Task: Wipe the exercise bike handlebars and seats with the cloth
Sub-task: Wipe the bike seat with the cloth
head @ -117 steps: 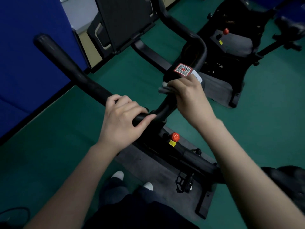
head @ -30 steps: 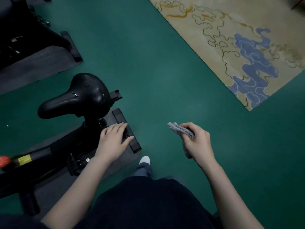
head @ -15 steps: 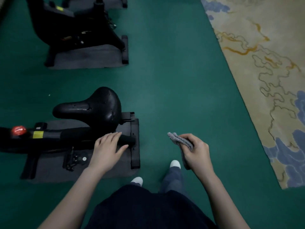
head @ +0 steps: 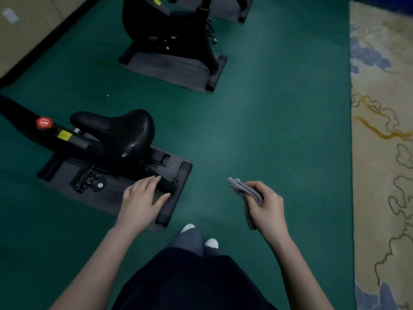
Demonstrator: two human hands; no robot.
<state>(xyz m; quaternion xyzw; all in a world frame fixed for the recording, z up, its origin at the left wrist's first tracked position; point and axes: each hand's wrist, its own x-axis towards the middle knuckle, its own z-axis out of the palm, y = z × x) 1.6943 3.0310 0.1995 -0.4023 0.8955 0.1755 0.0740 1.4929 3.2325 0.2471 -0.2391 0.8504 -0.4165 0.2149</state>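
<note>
grey cloth (head: 243, 189) is gripped, bunched up, in the right hand (head: 266, 206), well apart from the seat (head: 120, 133); left hand (head: 140, 202) lies open-fingered. wadded so, it might miss patches.

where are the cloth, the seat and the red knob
cloth (head: 244, 189), head view, folded end sticking out
seat (head: 131, 133), head view, wide rear part
red knob (head: 44, 123), head view, its top

I see a gym or fitness room: an exercise bike (head: 89, 148) with a black seat (head: 125, 130) stands just beyond my left hand (head: 140, 202), a second bike (head: 156, 34) farther ahead, each on a grey mat (head: 64, 171). Green floor (head: 268, 108); a patterned rug (head: 380, 153) lies right of my right hand (head: 266, 206).
</note>
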